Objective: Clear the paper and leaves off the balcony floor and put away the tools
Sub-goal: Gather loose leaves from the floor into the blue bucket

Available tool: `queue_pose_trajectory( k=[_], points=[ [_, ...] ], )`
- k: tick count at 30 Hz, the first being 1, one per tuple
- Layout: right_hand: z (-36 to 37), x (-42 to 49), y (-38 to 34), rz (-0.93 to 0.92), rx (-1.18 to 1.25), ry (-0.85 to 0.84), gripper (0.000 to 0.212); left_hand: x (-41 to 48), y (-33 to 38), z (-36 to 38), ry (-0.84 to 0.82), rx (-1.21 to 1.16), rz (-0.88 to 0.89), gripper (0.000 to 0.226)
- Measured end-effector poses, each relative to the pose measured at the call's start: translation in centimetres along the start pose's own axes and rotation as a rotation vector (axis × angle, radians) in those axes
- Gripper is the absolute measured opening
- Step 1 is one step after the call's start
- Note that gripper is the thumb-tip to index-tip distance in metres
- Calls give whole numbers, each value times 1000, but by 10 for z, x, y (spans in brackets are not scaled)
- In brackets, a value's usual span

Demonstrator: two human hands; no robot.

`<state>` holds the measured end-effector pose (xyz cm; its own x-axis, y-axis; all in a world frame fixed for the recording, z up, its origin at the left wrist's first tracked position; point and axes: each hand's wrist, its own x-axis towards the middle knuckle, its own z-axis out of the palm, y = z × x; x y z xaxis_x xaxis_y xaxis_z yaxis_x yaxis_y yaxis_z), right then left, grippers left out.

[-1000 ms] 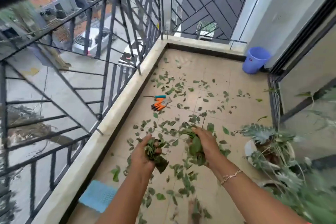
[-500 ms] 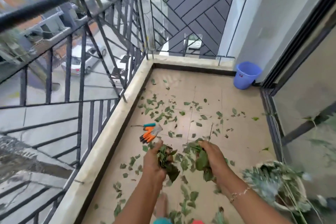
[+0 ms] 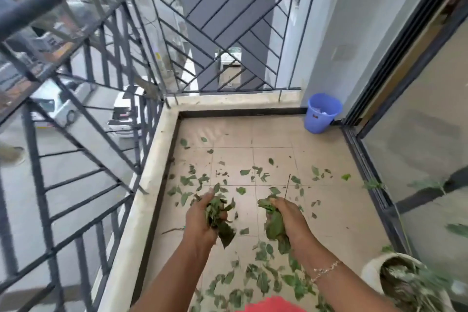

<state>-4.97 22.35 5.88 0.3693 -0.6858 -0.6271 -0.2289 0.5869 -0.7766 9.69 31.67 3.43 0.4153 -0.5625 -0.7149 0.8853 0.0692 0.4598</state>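
Beige tiled balcony floor lies strewn with torn green leaves. Above it, the left hand clutches one leafy bunch and the right hand grips another bunch, fingers curled round each. Farther off, a round blue plastic bucket stands in the corner beside the black metal railing.

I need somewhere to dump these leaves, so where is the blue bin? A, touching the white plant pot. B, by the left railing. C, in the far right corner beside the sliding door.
C: the blue bin stands in the far right corner, right beside the sliding door.
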Motion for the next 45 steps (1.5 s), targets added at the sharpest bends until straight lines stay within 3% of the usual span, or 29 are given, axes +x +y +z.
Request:
queue_pose_trajectory(
  k=[9,15,24,31,39,45],
  points=[
    [-18,134,-90,-67,136,141,22,130,38,120,-74,118,-56,18],
    [-62,234,-175,-58,168,190,17,223,52,239,-82,215,-83,21],
    [-136,377,-290,-95,190,357,27,352,61,411,-138,220,-143,17],
    [-186,502,-345,-64,304,402,15,454,64,526,-170,315,-188,23],
    [-244,644,-407,2,397,536,26,600,52,647,-130,562,-242,15],
    [-294,743,-405,86,500,601,28,696,-1,703,-121,693,-298,16]
  ],
)
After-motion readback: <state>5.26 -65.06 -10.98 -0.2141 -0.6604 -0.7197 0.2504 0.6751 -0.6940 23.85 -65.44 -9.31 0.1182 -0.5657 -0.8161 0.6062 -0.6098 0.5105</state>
